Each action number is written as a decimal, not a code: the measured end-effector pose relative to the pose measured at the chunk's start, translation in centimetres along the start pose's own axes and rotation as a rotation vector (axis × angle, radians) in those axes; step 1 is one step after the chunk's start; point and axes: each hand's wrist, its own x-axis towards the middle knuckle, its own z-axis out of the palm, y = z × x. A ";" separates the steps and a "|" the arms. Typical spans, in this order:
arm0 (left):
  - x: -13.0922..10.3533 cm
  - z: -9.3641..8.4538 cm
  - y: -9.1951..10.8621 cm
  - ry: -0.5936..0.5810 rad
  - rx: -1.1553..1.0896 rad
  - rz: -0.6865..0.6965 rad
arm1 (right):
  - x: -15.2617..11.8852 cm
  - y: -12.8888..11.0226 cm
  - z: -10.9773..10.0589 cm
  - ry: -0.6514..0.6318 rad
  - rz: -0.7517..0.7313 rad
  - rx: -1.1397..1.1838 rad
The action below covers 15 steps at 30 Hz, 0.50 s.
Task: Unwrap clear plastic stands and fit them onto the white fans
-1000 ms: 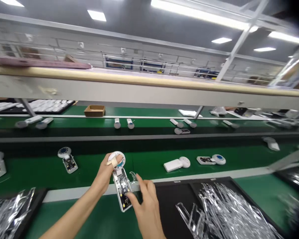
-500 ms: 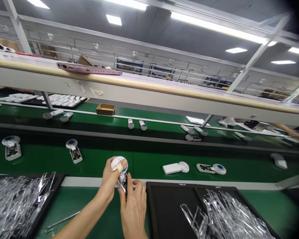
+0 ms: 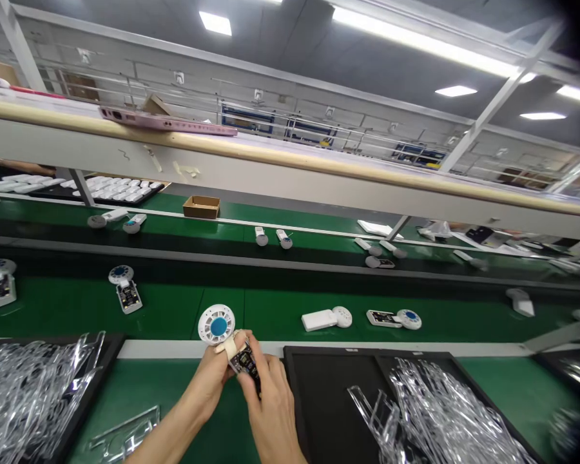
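Between my two hands is a small white fan (image 3: 216,325) with a round slotted head, a blue centre and an open body showing a dark circuit board. My left hand (image 3: 213,374) is closed round its neck, where a pale band shows on the thumb. The fingers of my right hand (image 3: 269,390) close on the board end of the body. Other fans lie on the green belt: one with its board showing (image 3: 128,296) to the left, a closed white one (image 3: 319,319) and another open one (image 3: 385,318) to the right.
Trays of clear plastic parts stand at the left (image 3: 29,386) and right (image 3: 338,406). Loose clear pieces (image 3: 130,435) lie near my left forearm. Beyond are a second belt with more fans, a brown box (image 3: 202,207) and a shelf holding a pink phone (image 3: 169,123).
The held fan has turned so its round face and blue centre show towards me. Its circuit board is now more visible. Fans on the near belt have shifted left; those on the far belt, slightly right.
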 end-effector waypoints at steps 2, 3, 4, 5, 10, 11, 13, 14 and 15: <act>-0.5 0.2 -0.1 0.066 0.058 0.087 | 1.0 0.1 0.6 0.119 0.220 0.250; -0.8 0.4 -0.1 0.088 0.062 0.135 | 1.6 0.2 1.0 0.185 0.319 0.345; -1.0 0.5 -0.2 0.106 0.056 0.181 | 2.2 0.4 1.6 0.237 0.390 0.408; -1.3 0.6 -0.3 0.124 0.045 0.220 | 2.7 0.6 2.1 0.265 0.431 0.440; -2.0 0.1 -1.3 0.208 0.032 0.286 | 3.5 1.3 4.3 0.279 0.456 0.438; -1.8 -0.1 -1.4 0.229 0.033 0.300 | 3.6 1.5 4.5 0.262 0.463 0.429; -0.7 -0.7 -1.4 0.260 0.083 0.307 | 4.0 1.9 4.9 0.197 0.483 0.401; 0.4 -1.1 -1.2 0.268 0.123 0.288 | 4.3 2.2 5.2 0.151 0.488 0.384; 1.8 -1.6 -0.9 0.272 0.170 0.260 | 4.5 2.4 5.5 0.101 0.487 0.367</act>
